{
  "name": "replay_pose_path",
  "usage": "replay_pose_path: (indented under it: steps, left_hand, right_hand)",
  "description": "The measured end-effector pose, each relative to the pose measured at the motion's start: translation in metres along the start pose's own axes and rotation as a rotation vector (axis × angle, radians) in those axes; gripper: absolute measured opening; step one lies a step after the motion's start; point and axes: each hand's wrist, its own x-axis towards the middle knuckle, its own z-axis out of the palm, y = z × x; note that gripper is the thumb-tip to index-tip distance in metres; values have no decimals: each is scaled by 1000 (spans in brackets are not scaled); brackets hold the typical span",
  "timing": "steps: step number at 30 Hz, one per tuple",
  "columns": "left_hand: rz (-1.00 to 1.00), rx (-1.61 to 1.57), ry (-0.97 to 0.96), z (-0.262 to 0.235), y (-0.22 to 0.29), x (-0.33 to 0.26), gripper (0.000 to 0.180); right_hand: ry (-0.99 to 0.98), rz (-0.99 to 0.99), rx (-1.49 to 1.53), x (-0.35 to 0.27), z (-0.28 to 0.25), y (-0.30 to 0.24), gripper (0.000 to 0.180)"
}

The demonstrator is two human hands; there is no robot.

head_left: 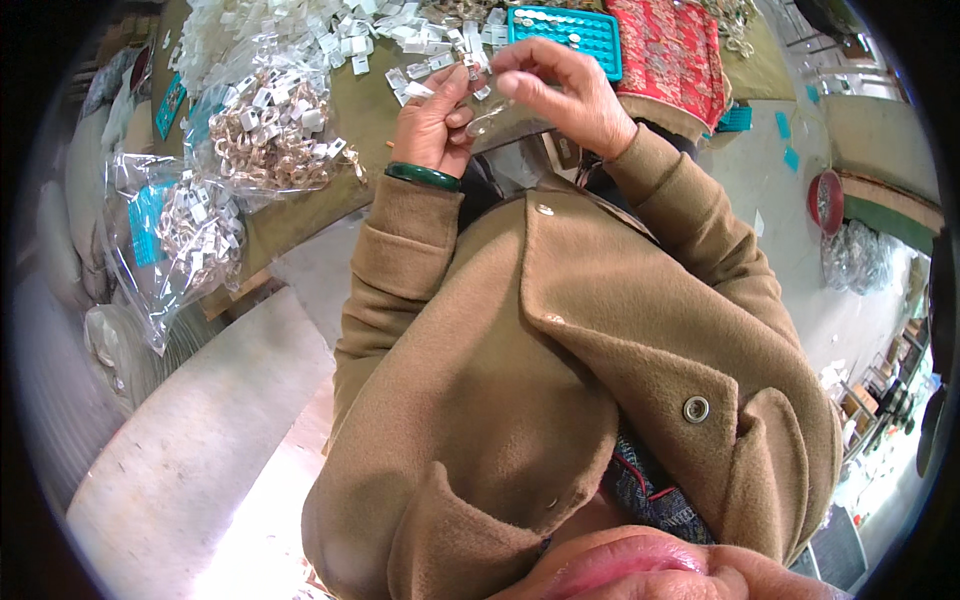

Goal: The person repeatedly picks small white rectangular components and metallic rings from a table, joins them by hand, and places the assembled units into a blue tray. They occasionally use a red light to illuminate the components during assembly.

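My left hand (pixel 435 125), with a dark green bangle (pixel 423 177) at its wrist, is closed at the table's near edge. Its thumb and fingers pinch a small white tag (pixel 418 90). A small gold-coloured piece (pixel 472 70) shows by its fingertips; whether it hangs from the tag I cannot tell. To the right, my right hand (pixel 565 95) is raised with thumb and index finger apart, and nothing clear shows between them. Below the fingertips is a thin, clear plastic-like strip (pixel 488 122). More white tags (pixel 355 45) lie heaped just beyond my left hand.
A teal tray with round hollows (pixel 610 50) holds a few small pieces behind my right hand. Beside it lies red patterned cloth (pixel 665 60). On the left sit clear bags of gold-coloured pieces with white tags (pixel 270 140), one bag (pixel 195 225) at the table edge.
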Motion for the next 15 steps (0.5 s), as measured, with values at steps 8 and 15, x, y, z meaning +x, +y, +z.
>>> replay_pose_path:
  steps: [8,15]
  left_hand:
    - [-100,105,-26,21,-15,-5,17]
    - [-391,-59,-87,13,-11,2,13]
  right_hand:
    - [75,61,228,-8,-12,9,22]
    - [69,-139,17,-17,-26,12,25]
